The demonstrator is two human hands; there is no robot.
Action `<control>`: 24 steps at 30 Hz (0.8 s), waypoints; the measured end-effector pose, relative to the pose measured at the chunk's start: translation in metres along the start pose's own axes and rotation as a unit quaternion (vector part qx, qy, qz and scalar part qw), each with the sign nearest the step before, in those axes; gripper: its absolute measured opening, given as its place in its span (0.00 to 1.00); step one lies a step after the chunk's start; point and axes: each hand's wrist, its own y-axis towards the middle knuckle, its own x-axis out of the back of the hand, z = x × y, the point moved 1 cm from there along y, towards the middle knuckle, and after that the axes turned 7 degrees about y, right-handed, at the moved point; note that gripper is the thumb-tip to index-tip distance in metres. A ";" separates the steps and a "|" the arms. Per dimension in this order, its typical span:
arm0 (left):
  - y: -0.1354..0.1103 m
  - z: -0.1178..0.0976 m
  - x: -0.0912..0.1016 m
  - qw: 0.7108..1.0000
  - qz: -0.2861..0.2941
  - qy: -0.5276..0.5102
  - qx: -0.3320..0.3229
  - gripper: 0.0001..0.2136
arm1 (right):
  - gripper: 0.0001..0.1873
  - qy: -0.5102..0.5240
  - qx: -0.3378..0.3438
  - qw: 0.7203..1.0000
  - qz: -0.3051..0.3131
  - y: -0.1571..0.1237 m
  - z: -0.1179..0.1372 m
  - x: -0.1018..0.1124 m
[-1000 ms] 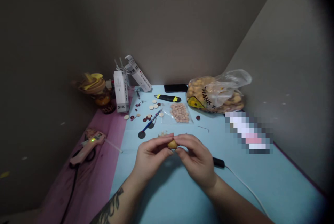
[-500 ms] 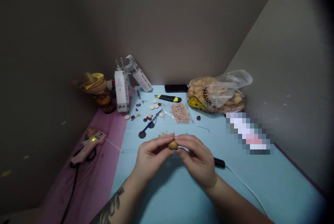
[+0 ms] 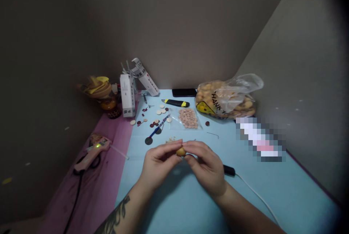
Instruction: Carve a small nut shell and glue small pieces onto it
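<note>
Between the fingertips of both hands is a small rounded yellowish-brown piece (image 3: 180,151), which looks like a nut or nut shell. My left hand (image 3: 159,163) pinches it from the left with thumb and forefinger. From the right, my right hand (image 3: 208,166) closes its fingertips on the same piece, so its sides are partly hidden. Just beyond my fingers lies a small heap of pale crumbs (image 3: 171,139). A black-handled tool (image 3: 229,170) with a white cord rests on the blue table cover, partly behind my right hand.
A plastic bag of round tan pieces (image 3: 225,99) stands at the back right. Farther in are a utility knife (image 3: 176,103), a small clear bag of beads (image 3: 188,118), a blue pen-like tool (image 3: 159,126) and scattered discs. At left lie a pink glue gun (image 3: 92,155) and white boxes (image 3: 127,95).
</note>
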 end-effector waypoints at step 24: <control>0.000 0.001 -0.001 0.999 -0.001 -0.017 0.032 0.13 | 0.16 -0.009 0.002 1.000 -0.008 0.001 0.000 -0.002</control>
